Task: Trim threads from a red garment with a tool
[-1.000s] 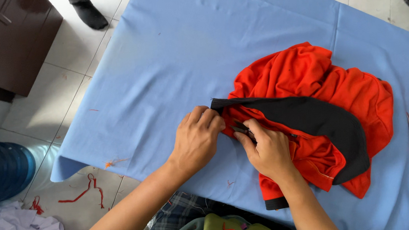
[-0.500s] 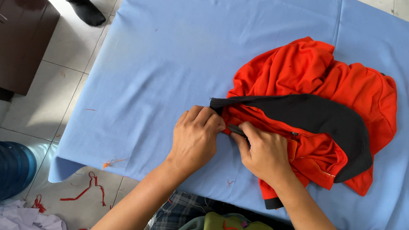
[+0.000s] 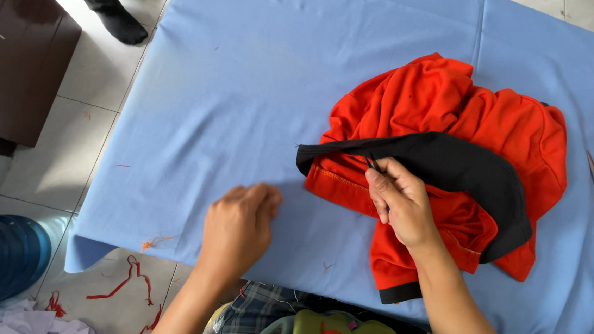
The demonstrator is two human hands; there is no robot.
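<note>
An orange-red garment (image 3: 447, 105) with black collar (image 3: 452, 165) lies on plain light-blue cloth (image 3: 269, 84).

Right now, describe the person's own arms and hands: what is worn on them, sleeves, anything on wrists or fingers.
Both forearms are bare to the frame's lower edge, with no sleeve in view. The left hand and the right hand wear no gloves; no ring, watch or bracelet shows. Nails look short and unpainted.

Two bare forearms, no sleeves reaching wrist or elbow. No rings, watch or bracelets visible on left hand (image 3: 236, 225) or right hand (image 3: 400, 205). Short, unpainted fingernails. Below the near edge of the blue-covered table (image 3: 249, 93): grey-and-blue plaid fabric (image 3: 249, 318) across the lap, with an olive-green garment (image 3: 331, 332) bearing stray red threads just beside it.
</note>
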